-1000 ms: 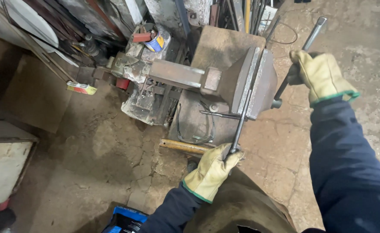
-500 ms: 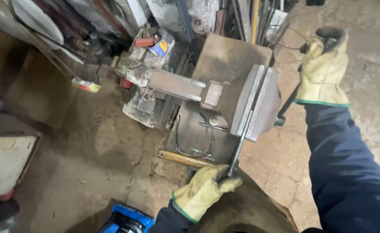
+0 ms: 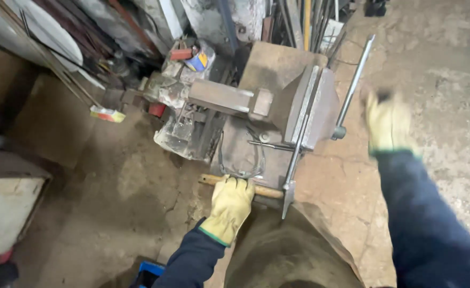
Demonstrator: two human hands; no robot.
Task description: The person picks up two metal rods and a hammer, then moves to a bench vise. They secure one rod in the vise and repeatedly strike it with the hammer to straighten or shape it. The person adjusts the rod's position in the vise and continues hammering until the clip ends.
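Two gloved hands have both let go of what they held a second ago. Nearest, low in the centre of the frame, the left hand (image 3: 229, 205) has left the lower end of the flat metal bar (image 3: 300, 140) and now reaches down to the wooden handle (image 3: 243, 186) lying on the floor under the vise (image 3: 299, 104); its grip is curled over that handle, though whether it has closed I cannot tell. Farther up at right, the right hand (image 3: 387, 124), blurred, has come off the vise lever (image 3: 355, 80), fingers loosely spread. I judge the bar now clamped. Its long axis runs from lower centre up toward the upper right, pointed end nearest
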